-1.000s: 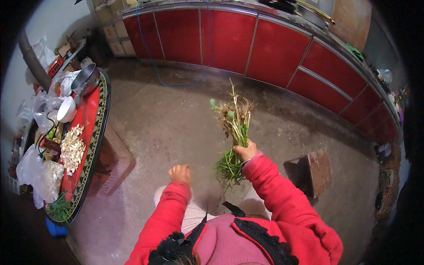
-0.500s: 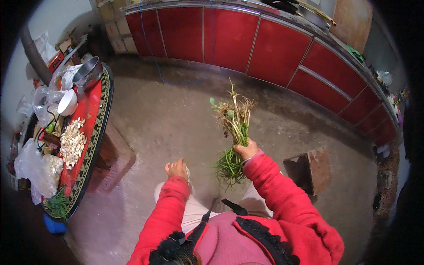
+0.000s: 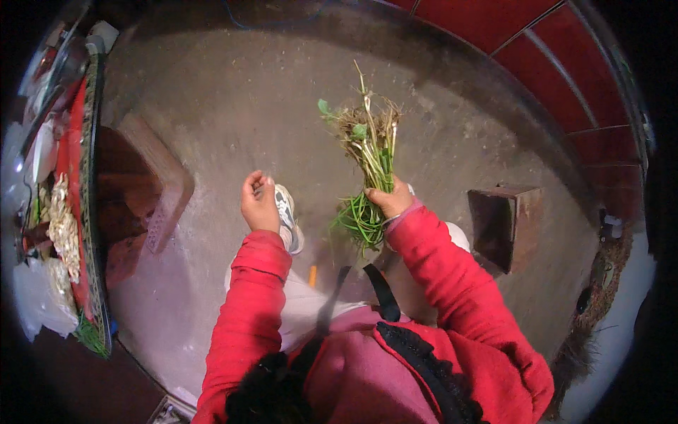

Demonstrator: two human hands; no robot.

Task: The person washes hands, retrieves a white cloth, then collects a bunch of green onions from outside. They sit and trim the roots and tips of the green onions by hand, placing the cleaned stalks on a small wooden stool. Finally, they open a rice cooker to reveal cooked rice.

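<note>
My right hand [image 3: 392,201] grips a bunch of thin green onions [image 3: 372,152] around the lower stems. Its brown, tangled roots and pale stems point away from me, with a couple of round green leaves among them. The thin green tops hang curled below my fist, toward me. My left hand [image 3: 260,203] is raised apart from the bunch, over my left shoe [image 3: 285,212], with its fingers curled in. I see nothing held in it.
To the left stands a red table [image 3: 75,148] with a dark patterned edge, bearing peeled garlic cloves [image 3: 63,230], plastic bags [image 3: 44,293] and green tops [image 3: 92,338]. A wooden box-like stool [image 3: 526,222] is at the right. Red cabinets [image 3: 565,85] line the far right.
The view has tipped down and closer to the floor, so the table and cabinets slide toward the rim. My left hand has lifted and curled; my right still grips the onions.
</note>
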